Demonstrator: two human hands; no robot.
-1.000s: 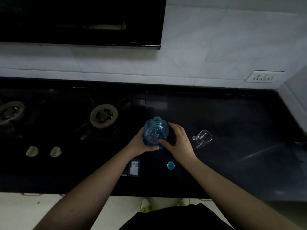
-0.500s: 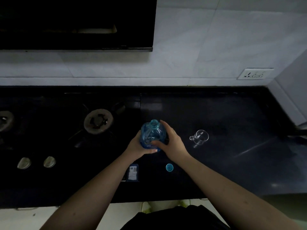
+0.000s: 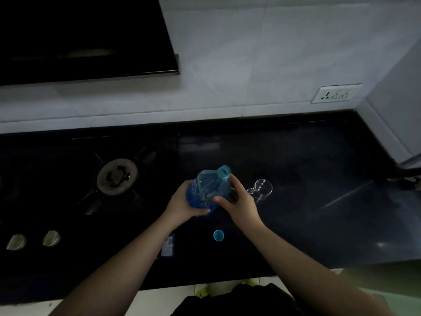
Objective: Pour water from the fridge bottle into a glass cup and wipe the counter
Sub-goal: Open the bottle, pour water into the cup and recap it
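We see both grips, left hand (image 3: pixel 184 202) and right hand (image 3: pixel 239 201), grasping the blue bottle (image 3: pixel 210 187), uncapped and tilted toward the glass cup (image 3: pixel 263 188) on the bench (image 3: pixel 319 179).

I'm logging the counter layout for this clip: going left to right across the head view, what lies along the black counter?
Two stove knobs → burner → left hand → blue bottle, open and tilted → right hand → glass cup.
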